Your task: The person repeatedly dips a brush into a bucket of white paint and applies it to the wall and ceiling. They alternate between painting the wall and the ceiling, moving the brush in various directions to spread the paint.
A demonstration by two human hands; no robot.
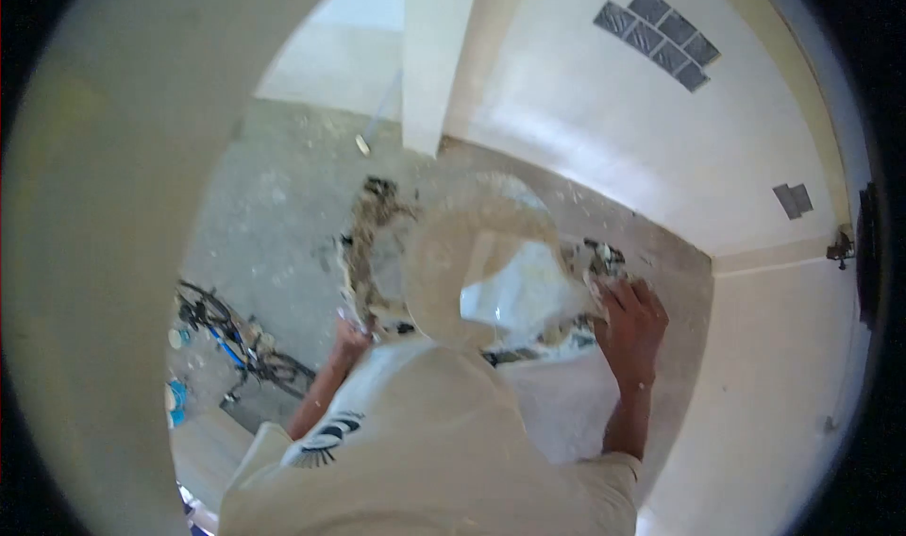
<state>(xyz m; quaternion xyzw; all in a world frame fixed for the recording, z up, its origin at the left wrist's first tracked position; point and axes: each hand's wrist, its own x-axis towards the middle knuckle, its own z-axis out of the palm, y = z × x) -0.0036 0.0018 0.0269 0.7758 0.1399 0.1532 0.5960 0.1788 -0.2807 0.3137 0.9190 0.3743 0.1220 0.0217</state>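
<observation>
In front of my chest is a plaster-splattered frame (360, 239), brown and crusted, with dark bits along its edge. Its exact kind cannot be made out. My left hand (352, 335) is closed at the frame's near left end, fingers partly hidden. On the other side, my right hand (630, 321) curls its fingers over a crusted right edge of what looks like the same thing. Between the hands shows a round tan shape (434, 262), blurred and partly see-through, with a bright white patch (514, 286) inside it.
A bicycle (241, 343) with a blue frame is on the floor at left, near a blue-and-white container (176, 402). A pillar (437, 55) stands ahead. The right wall (538, 92) has dark rectangular panels (661, 36). A blurred beige surface (104, 206) fills the left side.
</observation>
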